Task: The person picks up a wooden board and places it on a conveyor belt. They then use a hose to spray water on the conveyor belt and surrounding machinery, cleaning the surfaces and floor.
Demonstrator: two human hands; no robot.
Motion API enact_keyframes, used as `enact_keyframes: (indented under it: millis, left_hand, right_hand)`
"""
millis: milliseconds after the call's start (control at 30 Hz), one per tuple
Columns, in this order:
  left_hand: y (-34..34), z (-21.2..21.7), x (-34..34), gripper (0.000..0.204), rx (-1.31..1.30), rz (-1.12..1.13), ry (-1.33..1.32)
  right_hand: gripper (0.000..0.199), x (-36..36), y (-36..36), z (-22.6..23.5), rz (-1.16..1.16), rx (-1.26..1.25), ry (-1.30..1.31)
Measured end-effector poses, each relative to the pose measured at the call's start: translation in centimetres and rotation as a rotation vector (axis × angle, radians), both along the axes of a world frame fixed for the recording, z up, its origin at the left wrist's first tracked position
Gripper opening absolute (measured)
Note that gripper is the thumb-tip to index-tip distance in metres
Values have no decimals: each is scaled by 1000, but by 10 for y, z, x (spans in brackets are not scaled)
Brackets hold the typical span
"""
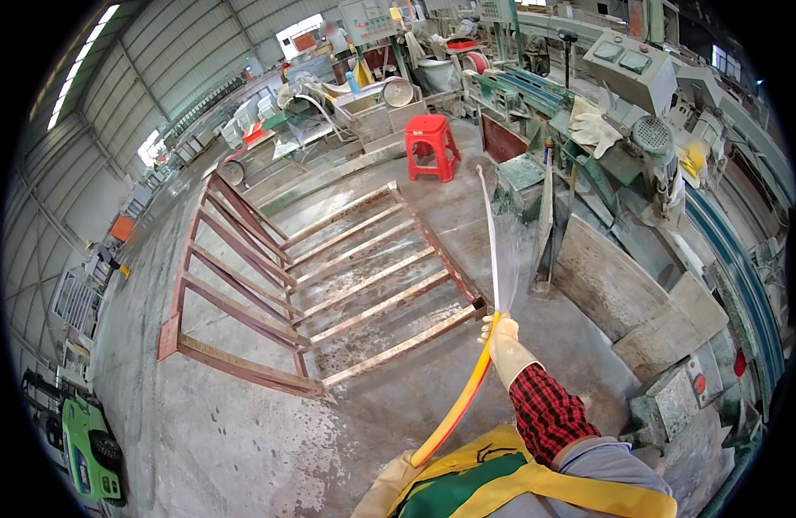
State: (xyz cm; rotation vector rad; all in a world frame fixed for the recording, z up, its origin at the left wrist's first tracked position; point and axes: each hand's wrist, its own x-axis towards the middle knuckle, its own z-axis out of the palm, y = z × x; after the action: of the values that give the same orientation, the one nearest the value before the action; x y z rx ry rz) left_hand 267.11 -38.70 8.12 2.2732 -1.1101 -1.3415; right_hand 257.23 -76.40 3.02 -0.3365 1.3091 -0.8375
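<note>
My right hand (504, 341), in a cream glove and a red-and-black checked sleeve, is closed round a yellow hose (456, 407) with a red stripe, close to its outlet. A white jet of water (491, 233) shoots from that end toward the far floor, with fine spray beside it. Low in the picture, my left hand (393, 483), also gloved, holds the hose close to my body; its fingers show only in part. Left of the jet, a rusty metal frame (363, 281) with several parallel bars rests on the wet concrete, its slanted side (234, 250) rising at the left.
A red plastic stool (431, 148) stands beyond the frame. Stone slabs (618, 276) and machinery with a pale control box (629, 69) line the right side. A work glove (593, 126) lies on the machinery. A green vehicle (88, 449) is at lower left; a person (336, 39) stands far back.
</note>
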Motion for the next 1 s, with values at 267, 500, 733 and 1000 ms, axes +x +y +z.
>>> enact_keyframes:
  millis: [267,500,733,1000]
  left_hand:
    - [22,-50,9,44,-82,-19,66]
    - [4,15,-2,40,30,-41,15]
    - [12,23,-3,35,-28,28,172]
    - [38,-29,9,38,-40,33,133]
  right_hand:
    - [48,-10,3,-14,4,44,-9]
    - [51,-23,18,-21,6,83,-17]
    - [49,-20,22,-16,-40,63,-31]
    - [56,-20,37,2,-24,96,-36]
